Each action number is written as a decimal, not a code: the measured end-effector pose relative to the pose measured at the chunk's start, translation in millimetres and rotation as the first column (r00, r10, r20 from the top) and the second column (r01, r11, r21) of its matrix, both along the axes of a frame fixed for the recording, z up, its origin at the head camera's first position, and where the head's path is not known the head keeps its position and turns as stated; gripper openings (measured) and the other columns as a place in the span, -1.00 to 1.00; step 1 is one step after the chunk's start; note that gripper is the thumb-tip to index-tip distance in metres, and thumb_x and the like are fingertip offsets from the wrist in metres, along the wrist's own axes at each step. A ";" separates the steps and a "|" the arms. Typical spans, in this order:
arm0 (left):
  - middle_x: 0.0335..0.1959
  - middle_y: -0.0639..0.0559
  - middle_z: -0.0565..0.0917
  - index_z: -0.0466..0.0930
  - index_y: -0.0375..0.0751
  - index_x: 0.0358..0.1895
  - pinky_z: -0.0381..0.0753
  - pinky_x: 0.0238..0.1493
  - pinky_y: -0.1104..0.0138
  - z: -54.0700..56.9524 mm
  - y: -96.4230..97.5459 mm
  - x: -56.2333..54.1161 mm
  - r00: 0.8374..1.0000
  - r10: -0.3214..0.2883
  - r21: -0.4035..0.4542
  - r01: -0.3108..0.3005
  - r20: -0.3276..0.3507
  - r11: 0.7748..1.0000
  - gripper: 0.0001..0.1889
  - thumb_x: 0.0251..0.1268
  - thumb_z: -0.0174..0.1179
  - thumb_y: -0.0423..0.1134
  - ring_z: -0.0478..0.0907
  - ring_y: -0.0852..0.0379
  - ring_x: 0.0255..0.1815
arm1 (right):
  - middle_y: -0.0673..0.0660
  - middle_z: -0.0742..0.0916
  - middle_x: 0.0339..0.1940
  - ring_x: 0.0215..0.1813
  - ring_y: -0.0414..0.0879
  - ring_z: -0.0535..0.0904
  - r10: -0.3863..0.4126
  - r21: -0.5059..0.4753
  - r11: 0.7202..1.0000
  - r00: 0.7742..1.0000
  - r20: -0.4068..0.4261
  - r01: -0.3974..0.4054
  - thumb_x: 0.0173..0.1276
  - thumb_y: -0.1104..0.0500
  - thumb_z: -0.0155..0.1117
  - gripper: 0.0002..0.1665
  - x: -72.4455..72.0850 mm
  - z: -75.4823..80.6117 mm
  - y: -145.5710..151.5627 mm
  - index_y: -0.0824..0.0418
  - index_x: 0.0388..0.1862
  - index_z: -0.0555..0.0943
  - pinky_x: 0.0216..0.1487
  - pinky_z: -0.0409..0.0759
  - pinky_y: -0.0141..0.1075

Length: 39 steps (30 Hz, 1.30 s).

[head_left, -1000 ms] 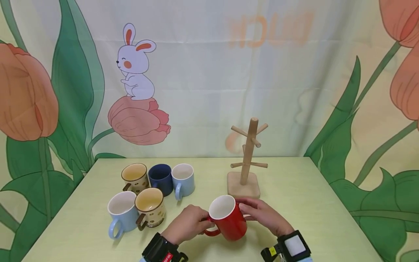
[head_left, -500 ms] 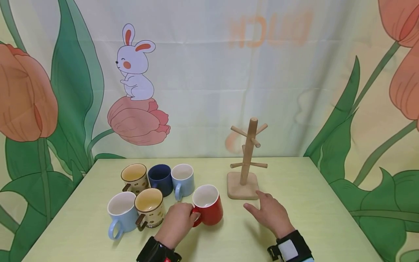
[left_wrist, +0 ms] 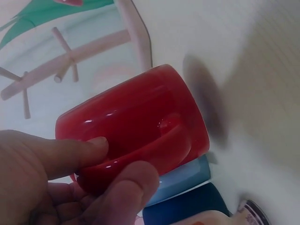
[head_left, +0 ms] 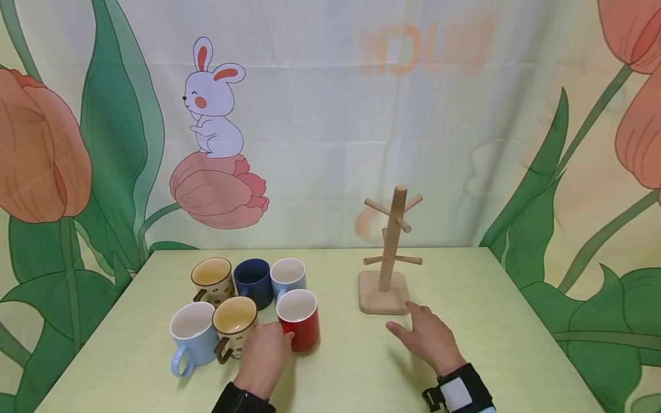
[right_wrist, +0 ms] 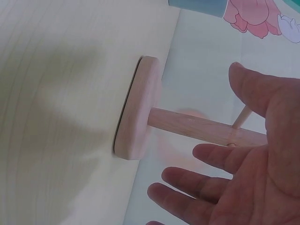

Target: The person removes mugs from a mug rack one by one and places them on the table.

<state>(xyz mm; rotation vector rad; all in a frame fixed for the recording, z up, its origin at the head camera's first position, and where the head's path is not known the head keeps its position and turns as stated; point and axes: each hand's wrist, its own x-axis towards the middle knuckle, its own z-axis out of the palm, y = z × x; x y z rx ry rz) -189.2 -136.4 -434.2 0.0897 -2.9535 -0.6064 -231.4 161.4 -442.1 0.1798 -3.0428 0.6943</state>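
Observation:
A red mug (head_left: 304, 324) with a white inside stands upright in my left hand (head_left: 264, 357), its base close over the table. Thumb and fingers pinch its red handle (left_wrist: 154, 150) in the left wrist view. Just left of it is a cream mug with brown spots (head_left: 237, 315), partly covered by the hand. A light blue mug (head_left: 289, 274) lies right behind the red one. My right hand (head_left: 431, 338) holds nothing, its fingers spread and thumb apart, in front of the wooden mug tree's base (head_left: 383, 293).
The mug tree's post (head_left: 393, 235) carries several bare pegs. At the left are a dark blue mug (head_left: 253, 282), another spotted mug (head_left: 213, 280) and another light blue mug (head_left: 193, 332). A printed curtain (head_left: 320, 126) hangs behind the table's back edge.
My left hand has carried the red mug left and back, up to the other mugs. My right hand has let go of it and stays in front of the mug tree.

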 end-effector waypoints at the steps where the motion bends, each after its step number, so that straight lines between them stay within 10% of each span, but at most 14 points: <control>1: -0.51 -0.12 0.69 0.70 -0.40 -0.31 0.56 -0.36 0.13 -0.5 -0.7 0.4 1.000 0.009 -0.001 -0.009 0.009 1.000 -0.78 0.29 0.33 -0.24 0.58 -0.04 -0.48 | 0.48 0.59 0.14 0.15 0.32 0.55 0.000 -0.003 1.000 1.000 0.003 0.000 0.37 -0.20 0.28 -0.14 0.1 -0.2 0.0 0.45 0.33 0.42 0.05 0.52 0.17; 39: -0.53 -0.18 0.66 0.68 -0.44 -0.33 0.63 -0.32 0.04 -10.5 -11.4 2.2 1.000 0.028 -0.037 -0.028 0.009 0.999 -0.62 0.18 0.42 -0.08 0.62 -0.11 -0.47 | 0.43 0.58 0.20 0.21 0.30 0.52 -0.003 -0.020 1.000 0.998 0.056 0.004 0.37 -0.26 0.24 -0.13 -5.5 -3.3 3.1 0.40 0.35 0.42 0.11 0.48 0.20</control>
